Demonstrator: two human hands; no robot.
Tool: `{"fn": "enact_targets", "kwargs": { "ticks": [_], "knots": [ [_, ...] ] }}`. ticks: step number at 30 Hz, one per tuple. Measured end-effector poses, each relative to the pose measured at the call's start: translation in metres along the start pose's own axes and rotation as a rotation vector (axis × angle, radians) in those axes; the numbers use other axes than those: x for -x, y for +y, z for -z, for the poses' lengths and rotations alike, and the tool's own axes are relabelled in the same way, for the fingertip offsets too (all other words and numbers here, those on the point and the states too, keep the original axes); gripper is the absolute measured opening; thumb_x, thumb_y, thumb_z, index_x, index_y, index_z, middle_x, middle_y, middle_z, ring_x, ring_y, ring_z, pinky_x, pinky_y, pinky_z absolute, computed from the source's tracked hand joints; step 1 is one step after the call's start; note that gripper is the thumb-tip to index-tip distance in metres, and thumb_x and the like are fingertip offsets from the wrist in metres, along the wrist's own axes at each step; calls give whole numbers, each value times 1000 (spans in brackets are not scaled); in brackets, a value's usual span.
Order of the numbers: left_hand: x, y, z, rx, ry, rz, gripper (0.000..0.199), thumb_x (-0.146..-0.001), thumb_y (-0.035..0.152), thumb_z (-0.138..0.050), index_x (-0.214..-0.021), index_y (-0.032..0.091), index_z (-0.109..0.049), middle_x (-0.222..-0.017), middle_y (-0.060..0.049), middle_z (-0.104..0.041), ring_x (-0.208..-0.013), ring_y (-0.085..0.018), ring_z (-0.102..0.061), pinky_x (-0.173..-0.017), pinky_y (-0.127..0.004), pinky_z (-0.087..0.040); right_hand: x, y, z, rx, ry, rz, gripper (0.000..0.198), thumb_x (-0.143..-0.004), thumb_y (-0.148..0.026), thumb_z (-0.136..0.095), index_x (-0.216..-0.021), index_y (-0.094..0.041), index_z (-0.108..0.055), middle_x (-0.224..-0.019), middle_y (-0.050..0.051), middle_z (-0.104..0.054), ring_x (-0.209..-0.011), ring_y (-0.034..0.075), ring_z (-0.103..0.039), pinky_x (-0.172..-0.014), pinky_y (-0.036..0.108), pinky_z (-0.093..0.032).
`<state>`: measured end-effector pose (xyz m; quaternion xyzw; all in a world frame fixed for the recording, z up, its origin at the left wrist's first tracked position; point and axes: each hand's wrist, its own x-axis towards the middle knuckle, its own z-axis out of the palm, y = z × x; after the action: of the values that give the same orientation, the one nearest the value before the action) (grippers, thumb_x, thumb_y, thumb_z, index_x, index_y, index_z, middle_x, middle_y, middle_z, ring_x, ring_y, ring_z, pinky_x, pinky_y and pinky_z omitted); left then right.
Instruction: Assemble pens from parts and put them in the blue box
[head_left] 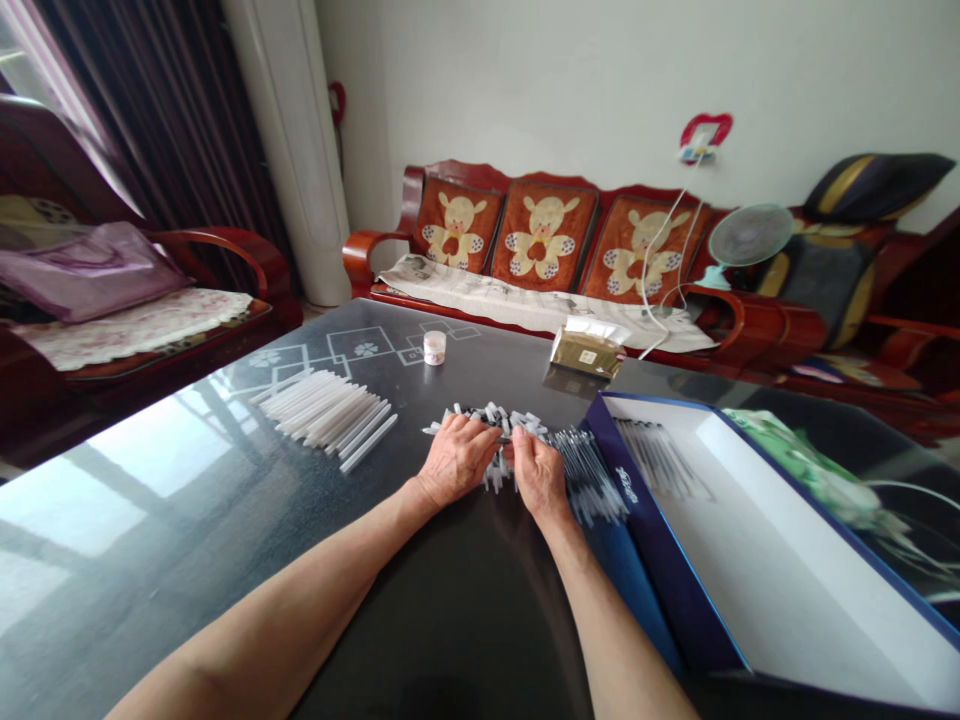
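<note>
My left hand [461, 455] and my right hand [538, 474] meet over a pile of small white and dark cap-like pieces [525, 420] on the dark table. Both hands have their fingers curled closed with the fingertips close together. What they hold is too small and too hidden to name. To the left lies a row of white, slender tubes [322, 408]. Just right of my right hand is a bundle of thin sticks [592, 470], dark at the far part and pale at the near ends. More such sticks [660, 455] lie inside the open box.
The blue-rimmed white box [750, 540] stands along the right side of the glossy table [225, 560]. A small white jar [434, 348] and a gold tissue box [588, 347] stand farther back. Green-and-white plastic packaging [802, 465] lies right of the box. A wooden sofa [379, 255] is behind.
</note>
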<state>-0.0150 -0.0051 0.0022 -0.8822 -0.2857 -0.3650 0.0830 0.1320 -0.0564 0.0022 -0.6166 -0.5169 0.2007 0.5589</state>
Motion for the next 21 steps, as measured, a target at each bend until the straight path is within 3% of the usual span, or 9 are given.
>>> {"fn": "enact_targets", "kwargs": {
  "ticks": [3, 6, 15, 21],
  "knots": [
    [0, 0, -1, 7, -2, 5, 29, -96, 32, -41, -105, 20, -66, -84, -7, -63, -77, -20, -51, -77, -35, -40, 0, -1, 1, -17, -54, 36, 22, -84, -42, -55, -80, -23, -67, -70, 3, -68, -65, 21, -61, -63, 32, -46],
    [1, 0, -1, 13, -4, 6, 29, -96, 32, -41, -104, 20, -66, -83, -7, -63, -77, -20, -51, -76, -36, -40, 1, -4, 3, -26, -86, 51, 17, -81, -38, -58, -81, -24, -66, -68, 2, -67, -64, 20, -60, -62, 32, -45],
    [0, 1, -1, 18, -8, -21, 28, -96, 32, -41, -103, 20, -66, -84, -7, -63, -76, -20, -51, -76, -36, -41, 2, -6, 3, 65, -55, 0, 44, -87, -52, -48, -56, -24, -60, -54, 3, -63, -53, 19, -57, -57, 32, -44],
    [1, 1, -2, 7, -17, -10, 30, -96, 34, -41, -103, 20, -66, -84, -7, -63, -77, -20, -52, -76, -36, -41, 3, -2, 4, 81, -73, 70, 28, -87, -43, -49, -75, -23, -64, -61, 2, -65, -58, 20, -60, -58, 31, -43]
  ]
}}
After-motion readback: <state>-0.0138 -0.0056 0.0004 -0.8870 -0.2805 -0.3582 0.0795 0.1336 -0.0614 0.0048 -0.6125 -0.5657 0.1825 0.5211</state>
